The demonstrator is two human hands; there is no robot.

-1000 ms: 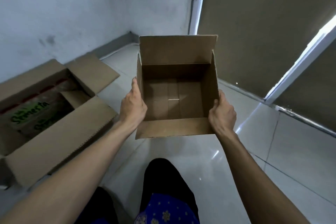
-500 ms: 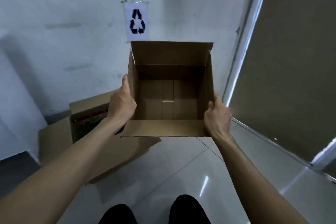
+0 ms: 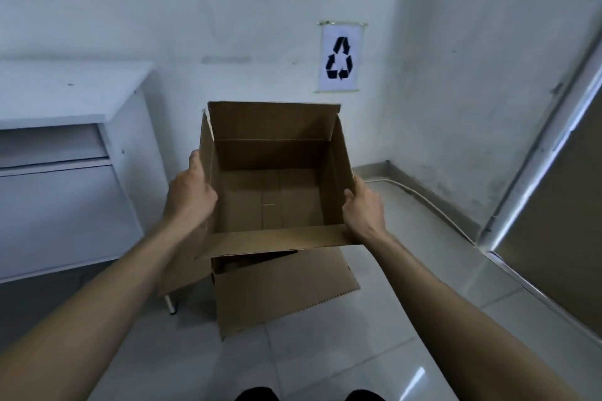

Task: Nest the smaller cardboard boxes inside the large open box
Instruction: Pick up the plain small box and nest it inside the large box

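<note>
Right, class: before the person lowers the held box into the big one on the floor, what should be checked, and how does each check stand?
1. Left hand grips the small box: ok.
2. Right hand grips its other side: ok.
3. Small box empty: ok.
4. Small box held above the large box: ok.
5. Large box's opening clear: cannot tell, mostly hidden.
6. Large box's flaps out of the way: cannot tell.

Pale white plaster wall (image 3: 260,10) at twelve o'clock; white wooden cabinet (image 3: 65,172) at nine; glossy white tiled floor (image 3: 325,361) at six.
</note>
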